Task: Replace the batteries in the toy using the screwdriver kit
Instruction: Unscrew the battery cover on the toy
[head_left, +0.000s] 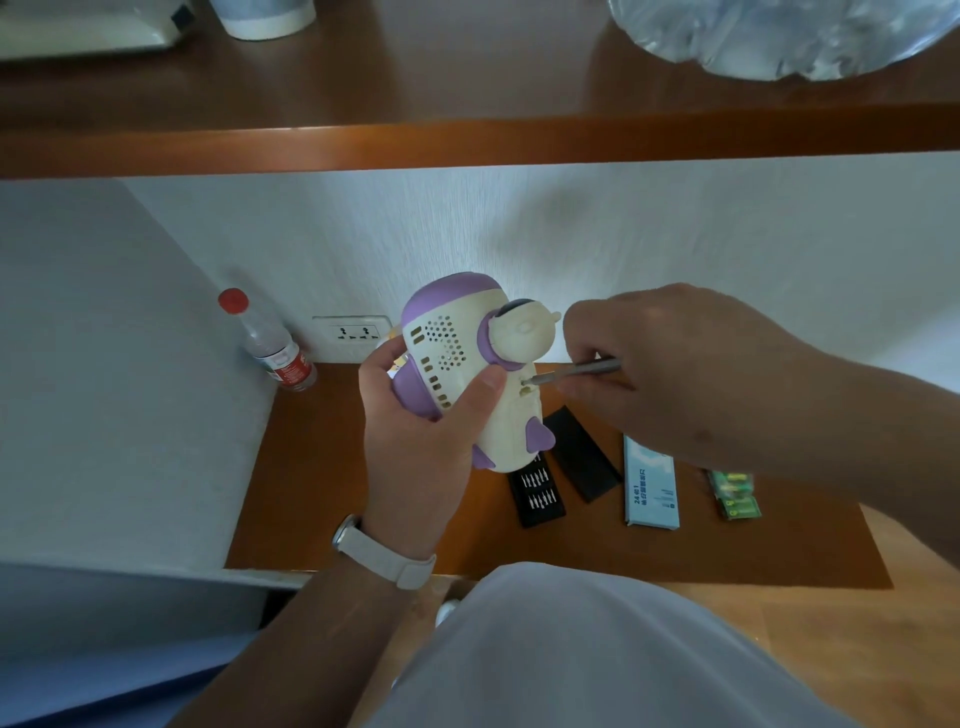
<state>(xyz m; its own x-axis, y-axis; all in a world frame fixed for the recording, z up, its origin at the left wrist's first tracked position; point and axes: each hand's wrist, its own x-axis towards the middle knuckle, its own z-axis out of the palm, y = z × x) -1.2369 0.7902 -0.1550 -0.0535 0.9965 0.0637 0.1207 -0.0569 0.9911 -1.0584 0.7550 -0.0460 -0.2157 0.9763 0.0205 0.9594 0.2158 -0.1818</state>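
Note:
A cream and purple toy (457, 358) with speaker holes is held up above the brown shelf by my left hand (415, 436), thumb on its side. My right hand (670, 364) grips a thin grey screwdriver (576, 371), whose tip sits in a small recess on the toy's underside. Below the toy lie a black bit tray (535, 493) with several bits, its black lid (584, 452), a pale blue kit box (652, 483) and a green pack of batteries (735, 493), partly hidden by my right forearm.
A clear water bottle (275, 348) with a red cap leans against the wall at the left, beside a wall socket (353, 335). A wooden shelf (467, 140) overhangs above, carrying a crumpled plastic bag (779, 36) and a white cup (265, 18).

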